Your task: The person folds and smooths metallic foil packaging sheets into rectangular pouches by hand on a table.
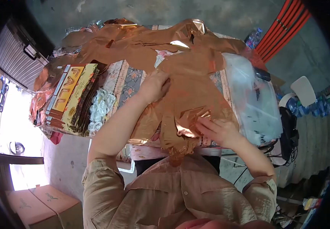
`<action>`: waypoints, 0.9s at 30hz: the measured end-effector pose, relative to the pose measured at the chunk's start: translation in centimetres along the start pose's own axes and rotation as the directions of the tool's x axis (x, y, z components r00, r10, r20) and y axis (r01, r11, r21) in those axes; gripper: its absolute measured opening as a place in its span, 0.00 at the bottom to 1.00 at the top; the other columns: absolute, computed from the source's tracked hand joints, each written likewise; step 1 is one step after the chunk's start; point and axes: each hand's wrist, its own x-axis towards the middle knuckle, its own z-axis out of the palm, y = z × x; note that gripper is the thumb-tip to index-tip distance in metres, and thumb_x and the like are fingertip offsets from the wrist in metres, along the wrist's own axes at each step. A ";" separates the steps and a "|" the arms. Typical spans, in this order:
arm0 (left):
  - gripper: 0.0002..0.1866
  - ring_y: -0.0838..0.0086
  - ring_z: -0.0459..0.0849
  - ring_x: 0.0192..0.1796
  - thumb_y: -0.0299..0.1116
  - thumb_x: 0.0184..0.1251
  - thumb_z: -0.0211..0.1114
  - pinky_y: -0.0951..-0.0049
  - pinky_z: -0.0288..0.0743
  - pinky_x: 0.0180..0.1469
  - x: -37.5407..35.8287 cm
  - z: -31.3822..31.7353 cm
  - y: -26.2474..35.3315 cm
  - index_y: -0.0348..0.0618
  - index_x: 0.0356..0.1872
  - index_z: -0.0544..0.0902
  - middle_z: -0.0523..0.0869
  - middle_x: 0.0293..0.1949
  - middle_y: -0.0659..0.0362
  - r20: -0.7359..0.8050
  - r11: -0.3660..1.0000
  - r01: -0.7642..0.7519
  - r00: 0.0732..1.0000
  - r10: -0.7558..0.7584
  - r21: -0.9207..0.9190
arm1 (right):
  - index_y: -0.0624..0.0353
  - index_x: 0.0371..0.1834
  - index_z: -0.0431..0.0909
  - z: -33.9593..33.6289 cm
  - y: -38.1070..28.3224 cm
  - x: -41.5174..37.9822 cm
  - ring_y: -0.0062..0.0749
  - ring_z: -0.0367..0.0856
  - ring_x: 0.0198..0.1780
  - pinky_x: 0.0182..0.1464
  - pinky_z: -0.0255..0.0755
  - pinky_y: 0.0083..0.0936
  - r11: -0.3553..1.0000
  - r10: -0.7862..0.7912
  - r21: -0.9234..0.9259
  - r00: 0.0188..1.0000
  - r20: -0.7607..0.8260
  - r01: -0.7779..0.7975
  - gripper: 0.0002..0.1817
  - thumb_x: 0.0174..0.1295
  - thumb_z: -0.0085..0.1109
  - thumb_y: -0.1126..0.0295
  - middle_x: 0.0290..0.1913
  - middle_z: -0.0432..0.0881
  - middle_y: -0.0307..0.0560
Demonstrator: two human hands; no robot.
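A large copper-coloured foil sheet (187,93) with cut and ragged edges lies over the table, its shiny underside showing where it folds up near me. My left hand (155,87) is at the sheet's left edge, its fingers curled onto the foil; the fingertips are partly hidden. Lower right, my right hand (220,131) rests on the folded, shiny part with its fingers stretched out. Near my body, narrow strips of foil hang over the table's front edge. More crumpled copper foil (130,44) covers the back of the table.
Left of the foil are a stack of printed "FALL" packages (67,93) and bundled white cord (102,107). Clear plastic bags (254,103) lie on the right, beside a black bag (288,131). A bottle (254,38) stands behind; a cardboard box (44,206) sits on the floor.
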 end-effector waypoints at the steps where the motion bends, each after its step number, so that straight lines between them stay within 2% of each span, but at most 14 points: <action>1: 0.14 0.53 0.79 0.50 0.32 0.60 0.66 0.58 0.73 0.53 -0.1 0.1 0.1 0.38 0.46 0.80 0.83 0.44 0.50 0.011 1.000 -0.003 1.000 0.003 -0.002 | 0.55 0.54 0.80 0.0 -0.5 0.0 0.29 0.81 0.34 0.35 0.77 0.24 1.000 0.009 0.007 1.000 -0.002 -0.009 0.26 0.47 0.57 0.68 0.58 0.80 0.45; 3: 0.16 0.54 0.78 0.49 0.37 0.63 0.64 0.57 0.70 0.55 -0.1 0.1 0.2 0.41 0.50 0.78 0.82 0.41 0.52 -0.071 0.976 0.108 0.990 -0.123 -0.190 | 0.55 0.55 0.79 0.2 -1.3 0.2 0.30 0.81 0.38 0.36 0.77 0.25 0.995 -0.096 0.022 0.995 -0.034 0.097 0.26 0.47 0.58 0.67 0.58 0.79 0.46; 7: 0.19 0.54 0.78 0.50 0.38 0.63 0.65 0.57 0.70 0.54 -0.1 -0.1 -0.3 0.42 0.52 0.77 0.82 0.41 0.52 -0.028 0.975 0.109 0.993 -0.116 -0.191 | 0.55 0.54 0.79 0.8 -1.8 0.4 0.32 0.81 0.40 0.36 0.78 0.25 0.993 -0.093 0.070 0.994 -0.066 0.097 0.26 0.47 0.58 0.66 0.58 0.79 0.47; 10: 0.20 0.54 0.79 0.51 0.39 0.62 0.67 0.58 0.71 0.54 -0.1 -0.3 0.0 0.42 0.52 0.77 0.82 0.42 0.51 -0.052 0.990 0.044 0.997 -0.051 -0.136 | 0.55 0.54 0.79 1.0 -1.7 0.7 0.32 0.81 0.40 0.36 0.78 0.25 0.990 -0.131 0.045 0.986 -0.099 0.136 0.26 0.48 0.60 0.65 0.58 0.79 0.47; 12: 0.22 0.51 0.78 0.52 0.35 0.61 0.68 0.58 0.72 0.55 0.0 -0.4 -0.1 0.40 0.55 0.76 0.81 0.48 0.48 -0.014 0.985 0.081 0.996 -0.084 -0.152 | 0.55 0.54 0.79 1.0 -1.8 0.9 0.32 0.80 0.40 0.36 0.77 0.25 0.986 -0.151 0.050 0.983 -0.103 0.156 0.26 0.47 0.62 0.64 0.58 0.79 0.47; 16: 0.22 0.52 0.78 0.53 0.36 0.61 0.67 0.58 0.72 0.55 -0.1 -0.3 -0.1 0.41 0.55 0.76 0.81 0.50 0.49 -0.016 0.989 0.077 0.997 -0.079 -0.130 | 0.55 0.53 0.79 1.3 -2.0 1.0 0.31 0.80 0.39 0.34 0.77 0.24 0.988 -0.126 0.080 0.988 -0.086 0.133 0.26 0.47 0.63 0.65 0.58 0.79 0.47; 19: 0.20 0.56 0.78 0.53 0.40 0.61 0.67 0.59 0.70 0.57 -0.2 -0.1 -0.2 0.43 0.52 0.78 0.81 0.48 0.53 -0.042 0.995 0.048 0.998 -0.052 -0.089 | 0.55 0.54 0.80 0.9 -2.5 1.4 0.29 0.79 0.35 0.31 0.75 0.23 0.989 -0.117 0.083 0.988 -0.098 0.126 0.25 0.48 0.62 0.65 0.56 0.80 0.47; 21: 0.19 0.54 0.78 0.53 0.36 0.59 0.69 0.59 0.72 0.56 -0.2 -0.1 -0.5 0.41 0.50 0.79 0.81 0.51 0.51 -0.035 0.997 -0.025 0.999 0.022 -0.066 | 0.55 0.55 0.80 0.4 -2.9 1.8 0.26 0.77 0.29 0.28 0.73 0.21 0.993 -0.107 0.043 0.988 -0.113 0.112 0.25 0.49 0.60 0.65 0.54 0.81 0.48; 24: 0.17 0.54 0.78 0.52 0.35 0.58 0.69 0.59 0.72 0.55 -0.2 0.0 -0.5 0.41 0.48 0.81 0.81 0.51 0.52 -0.034 0.996 -0.003 0.999 -0.001 -0.093 | 0.55 0.55 0.80 0.3 -3.5 2.0 0.24 0.76 0.25 0.26 0.72 0.21 0.994 -0.089 0.048 0.988 -0.128 0.096 0.25 0.50 0.58 0.66 0.54 0.82 0.48; 27: 0.17 0.54 0.78 0.51 0.35 0.58 0.68 0.60 0.72 0.54 -0.2 0.0 -0.6 0.41 0.47 0.81 0.81 0.50 0.53 -0.058 0.997 -0.038 0.998 0.034 -0.067 | 0.55 0.54 0.80 -0.4 -3.8 1.9 0.25 0.78 0.25 0.26 0.72 0.22 0.994 -0.090 0.056 0.994 -0.065 0.094 0.24 0.52 0.61 0.64 0.54 0.82 0.49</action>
